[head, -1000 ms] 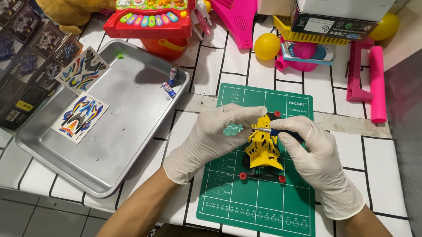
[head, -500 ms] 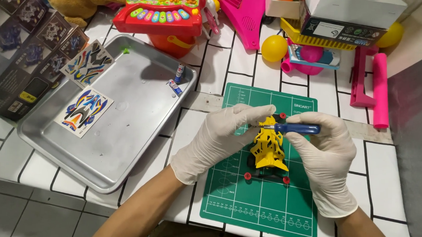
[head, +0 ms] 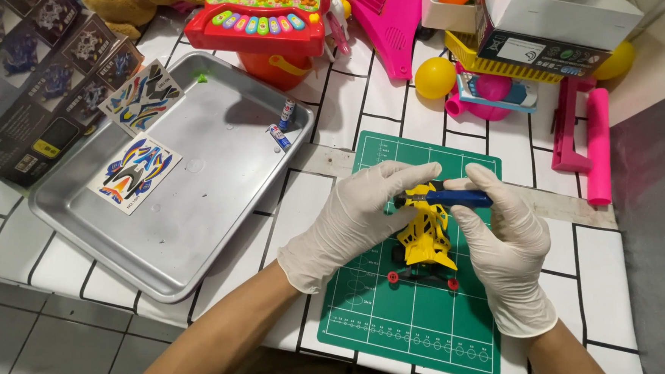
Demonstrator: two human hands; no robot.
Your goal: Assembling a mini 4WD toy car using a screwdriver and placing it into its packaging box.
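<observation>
- the yellow toy car stood on the green mat, its front end hidden behind both gloved hands.
- the left hand curled round the car's side, fingertips on top.
- the right hand pinched a blue tool across the car; its tip was hidden.
- a steel tray lay to the left with a sticker sheet.

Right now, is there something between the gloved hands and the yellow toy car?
Nothing visible. The left hand rests on the yellow toy car, and the right hand holds a blue tool at its top.
</observation>
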